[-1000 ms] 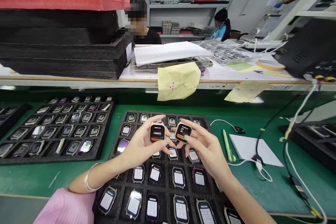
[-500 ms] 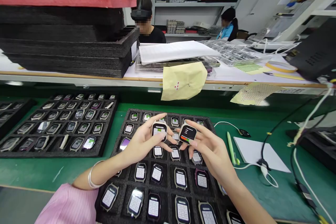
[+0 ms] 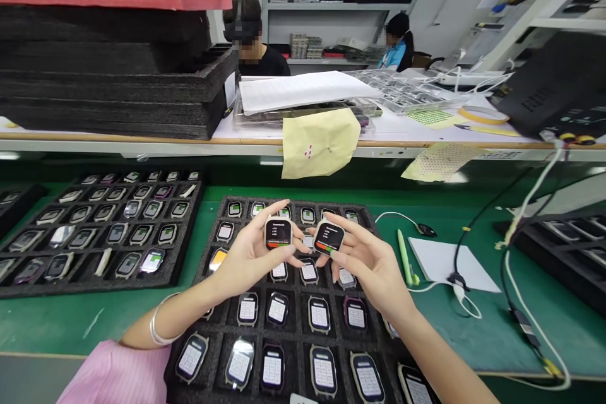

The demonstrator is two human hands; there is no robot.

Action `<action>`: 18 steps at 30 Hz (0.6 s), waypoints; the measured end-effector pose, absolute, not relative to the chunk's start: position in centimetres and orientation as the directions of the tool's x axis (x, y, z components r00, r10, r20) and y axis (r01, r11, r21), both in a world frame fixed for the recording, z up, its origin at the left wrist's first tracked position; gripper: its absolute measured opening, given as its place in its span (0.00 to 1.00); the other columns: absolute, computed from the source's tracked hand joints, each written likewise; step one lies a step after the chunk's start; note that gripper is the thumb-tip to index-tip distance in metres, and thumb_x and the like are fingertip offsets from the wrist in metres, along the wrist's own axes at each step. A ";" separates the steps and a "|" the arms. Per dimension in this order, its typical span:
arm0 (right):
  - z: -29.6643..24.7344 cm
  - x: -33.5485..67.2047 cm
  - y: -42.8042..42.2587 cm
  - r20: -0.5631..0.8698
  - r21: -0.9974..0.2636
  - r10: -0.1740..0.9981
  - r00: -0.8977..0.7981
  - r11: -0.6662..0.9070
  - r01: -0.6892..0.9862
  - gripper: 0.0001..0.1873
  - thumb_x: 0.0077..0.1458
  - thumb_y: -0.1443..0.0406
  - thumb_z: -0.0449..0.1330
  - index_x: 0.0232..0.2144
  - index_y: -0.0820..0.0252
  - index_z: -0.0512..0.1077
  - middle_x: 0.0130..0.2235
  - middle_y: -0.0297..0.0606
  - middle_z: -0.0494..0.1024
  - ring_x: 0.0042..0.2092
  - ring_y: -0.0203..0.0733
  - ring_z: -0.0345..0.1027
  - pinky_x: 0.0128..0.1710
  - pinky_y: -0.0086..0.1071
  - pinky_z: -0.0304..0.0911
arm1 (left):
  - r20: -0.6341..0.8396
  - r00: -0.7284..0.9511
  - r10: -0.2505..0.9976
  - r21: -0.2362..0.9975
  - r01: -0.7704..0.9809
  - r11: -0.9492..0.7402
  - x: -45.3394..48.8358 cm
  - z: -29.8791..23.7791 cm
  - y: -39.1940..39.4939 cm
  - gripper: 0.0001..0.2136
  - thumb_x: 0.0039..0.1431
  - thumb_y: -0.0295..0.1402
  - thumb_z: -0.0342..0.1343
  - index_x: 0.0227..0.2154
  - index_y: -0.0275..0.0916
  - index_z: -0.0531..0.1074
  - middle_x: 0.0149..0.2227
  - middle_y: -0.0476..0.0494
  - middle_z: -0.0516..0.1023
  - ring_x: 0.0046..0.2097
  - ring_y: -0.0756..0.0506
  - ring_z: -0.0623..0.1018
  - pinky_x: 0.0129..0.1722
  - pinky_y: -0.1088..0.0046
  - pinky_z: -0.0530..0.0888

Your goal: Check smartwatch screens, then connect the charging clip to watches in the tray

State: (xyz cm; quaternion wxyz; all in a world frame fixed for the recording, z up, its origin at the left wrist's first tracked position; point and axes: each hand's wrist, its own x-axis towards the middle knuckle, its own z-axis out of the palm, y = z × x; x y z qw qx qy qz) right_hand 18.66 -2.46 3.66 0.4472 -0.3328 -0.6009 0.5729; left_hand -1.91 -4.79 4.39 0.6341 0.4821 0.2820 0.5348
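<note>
My left hand (image 3: pixel 246 255) holds a strapless smartwatch body (image 3: pixel 278 233) with a dark screen showing a red and green bar. My right hand (image 3: pixel 367 259) holds a second watch body (image 3: pixel 329 238) with a similar dark screen. Both hands hover side by side above a black foam tray (image 3: pixel 215 328) on the green mat. The tray's pockets hold several watch bodies with lit white screens, such as one watch (image 3: pixel 319 314) just below my hands. A silver bangle (image 3: pixel 158 323) circles my left wrist.
A second black foam tray (image 3: pixel 187 259) of watches lies to the left. A green pen (image 3: pixel 404 255), white paper (image 3: pixel 445 262) and cables (image 3: pixel 509 303) lie right. Stacked foam trays (image 3: pixel 118 76) and papers sit on the raised shelf. Two people sit beyond it.
The left watch's screen changed from a white grid half a second ago back to a dark screen with a red and green bar. Both hands stayed in place; the view shifted slightly.
</note>
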 end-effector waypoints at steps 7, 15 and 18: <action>3.2 18.7 -2.4 0.140 -0.988 0.939 -0.315 0.113 -0.102 0.15 0.60 0.60 0.58 0.49 0.57 0.70 0.37 0.43 0.78 0.22 0.38 0.68 0.16 0.29 0.61 | 0.186 0.303 0.935 0.915 -0.401 -0.052 -1.9 4.3 -4.9 0.28 0.54 0.26 0.60 0.58 0.39 0.58 0.41 0.41 0.72 0.42 0.41 0.77 0.34 0.67 0.79; 3.2 19.0 -2.5 0.156 -0.983 0.909 -0.386 0.102 -0.155 0.18 0.58 0.64 0.58 0.52 0.57 0.69 0.38 0.43 0.77 0.26 0.42 0.70 0.18 0.29 0.63 | 0.164 0.224 0.961 0.935 -0.345 -0.079 -1.5 4.0 -4.5 0.20 0.60 0.33 0.55 0.54 0.37 0.62 0.34 0.43 0.72 0.33 0.46 0.77 0.24 0.74 0.77; 3.4 19.0 -2.8 0.152 -0.979 0.890 -0.430 0.077 -0.186 0.24 0.55 0.67 0.61 0.54 0.56 0.66 0.40 0.44 0.77 0.31 0.45 0.72 0.20 0.31 0.65 | 0.170 0.232 0.958 0.933 -0.351 -0.081 -1.6 3.8 -4.3 0.20 0.59 0.32 0.55 0.54 0.38 0.62 0.36 0.43 0.72 0.35 0.46 0.76 0.26 0.73 0.78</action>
